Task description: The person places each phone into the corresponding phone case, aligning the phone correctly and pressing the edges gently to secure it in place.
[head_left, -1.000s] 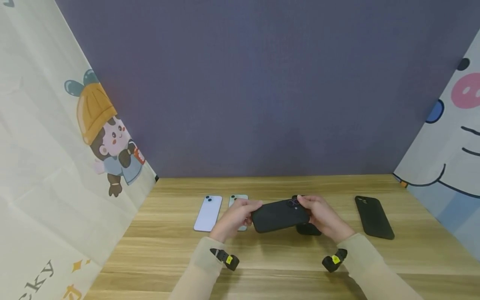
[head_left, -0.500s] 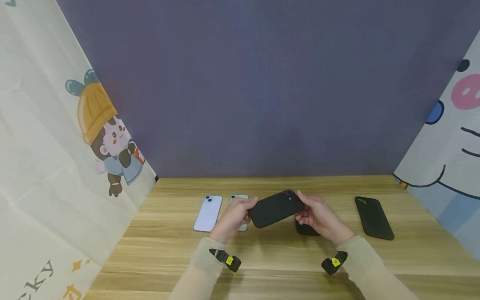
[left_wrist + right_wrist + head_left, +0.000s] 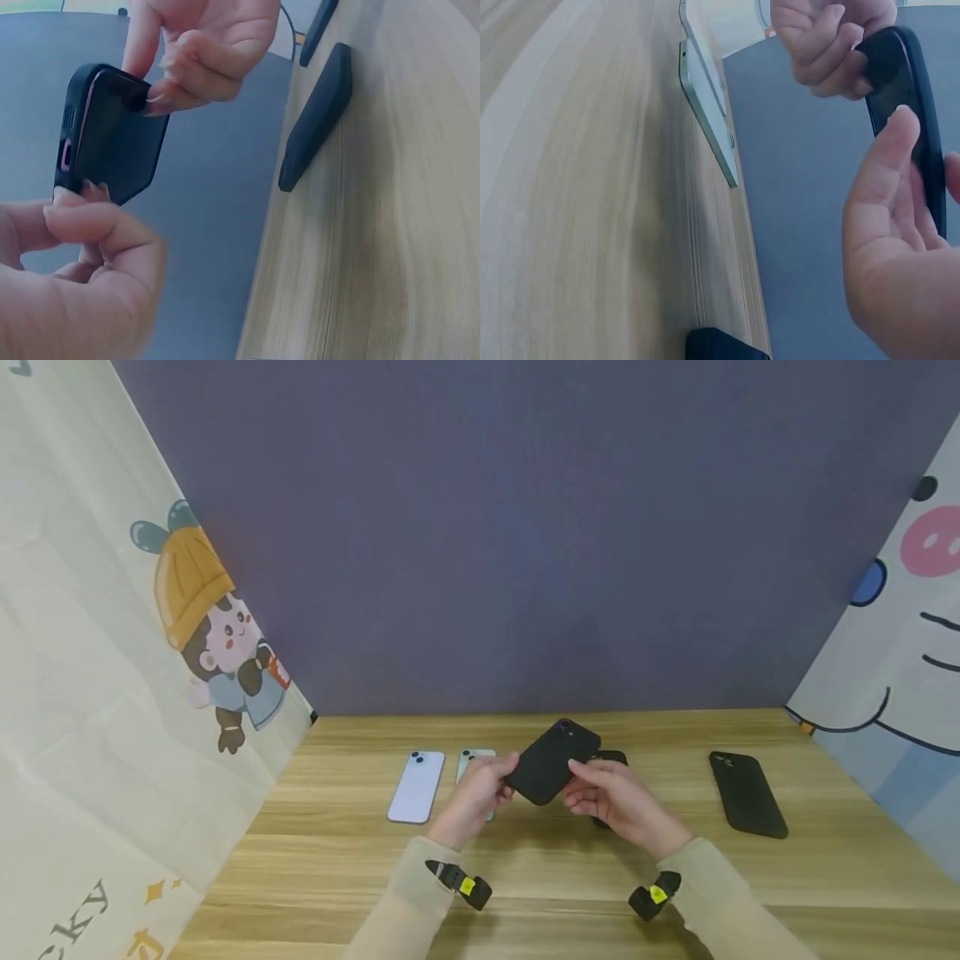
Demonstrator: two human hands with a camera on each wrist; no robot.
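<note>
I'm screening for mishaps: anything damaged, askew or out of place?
Nothing stands out: the lilac phone and green phone lie flat; the cased phone, held tilted by left hand and right hand, shows no visible damage.

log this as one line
left grip: pinches black-cased phone | right grip: pinches it too | black-cased phone: above table | lavender phone: on table

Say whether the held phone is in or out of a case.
In: the black case wraps round the phone, with pink showing at the port cutout. Full seating: cannot tell.

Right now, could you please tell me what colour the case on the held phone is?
Black; the phone case shows best in the head view.
</note>
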